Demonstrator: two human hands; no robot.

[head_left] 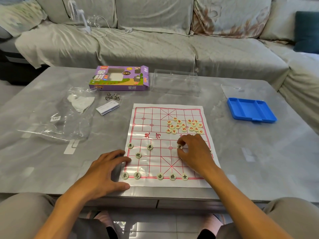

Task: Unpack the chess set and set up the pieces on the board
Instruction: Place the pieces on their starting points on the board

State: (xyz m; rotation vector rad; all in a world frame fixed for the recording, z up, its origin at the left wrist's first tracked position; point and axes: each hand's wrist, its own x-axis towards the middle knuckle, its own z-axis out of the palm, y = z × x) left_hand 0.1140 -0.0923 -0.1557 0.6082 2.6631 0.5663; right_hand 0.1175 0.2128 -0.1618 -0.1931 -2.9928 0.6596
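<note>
We sit at the grey glossy bench with the thin white paper board printed with red grid lines spread flat before us. Our right hand pinches one small cream disc piece with a black character between thumb and fingers, low over the board's near half, just past the river line. Our left hand lies flat with loosely spread fingers, holding nothing, pressing the board's left edge to the bench. Eight black-lettered pieces already sit on our side, while the heap of cream discs with red characters waits unsorted on the far half. The purple cardboard box, the clear plastic lid and the blue plastic tray lie aside, emptied. To do this step well, we judge it best to lower the disc squarely onto a line crossing, not inside a square, and let go without sliding it, since the light sheet could wrinkle. We keep the left palm down so the board cannot creep.
</note>
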